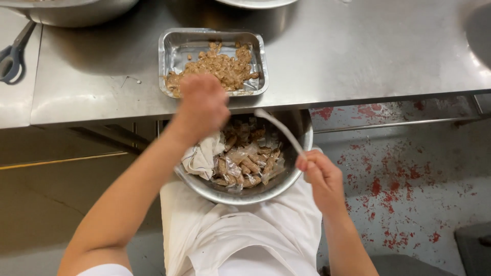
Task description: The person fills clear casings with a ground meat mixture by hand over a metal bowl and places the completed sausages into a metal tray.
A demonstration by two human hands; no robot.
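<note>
White cloth apron [240,240], round steel bowl [266,191]

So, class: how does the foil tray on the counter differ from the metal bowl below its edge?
The foil tray is rectangular and shallow; the metal bowl is round and deep. The tray rests on the counter; the bowl sits at the person's lap. The tray holds loose brown pieces; the bowl holds clear wrappers too. Both are shiny metal.

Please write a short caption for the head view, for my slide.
Left hand reaches toward a foil tray of brown filling; right hand holds a white utensil over a steel bowl.
</note>
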